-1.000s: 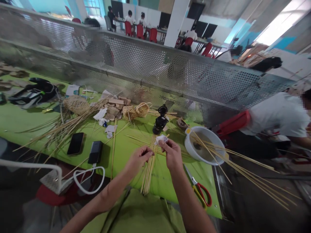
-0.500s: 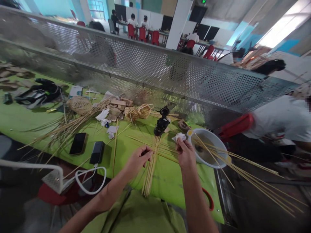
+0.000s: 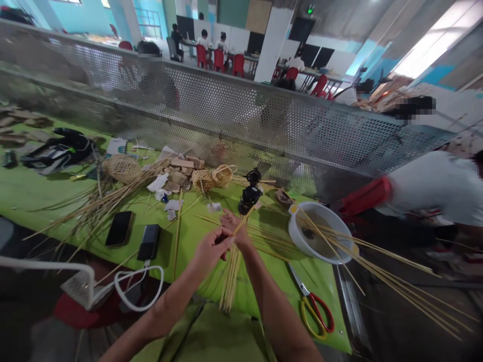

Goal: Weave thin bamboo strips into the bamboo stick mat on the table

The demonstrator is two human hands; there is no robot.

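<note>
My left hand (image 3: 210, 249) is closed in a pinch on the top of a bundle of thin bamboo strips (image 3: 229, 279) that lies on the green table (image 3: 264, 271) and runs toward me. My right hand (image 3: 234, 227) sits just beyond the left, crossing over the bundle, its fingers stretched out to the upper left with nothing held. A small white paper scrap (image 3: 214, 206) lies on the table just past those fingertips. A black device (image 3: 249, 193) stands right behind the hands.
A white bowl (image 3: 302, 240) with long strips sticking out sits to the right, scissors (image 3: 315, 309) near the front edge. A phone (image 3: 119, 227), power bank (image 3: 150, 241), small woven baskets (image 3: 202, 178) and loose strips lie left. A perforated metal barrier (image 3: 264, 125) bounds the far side; a person in white (image 3: 433, 186) sits right.
My right hand held the white scrap, swung right toward the bowl, then came back left across the bundle and let the scrap go. My left hand has kept its pinch on the strips.
</note>
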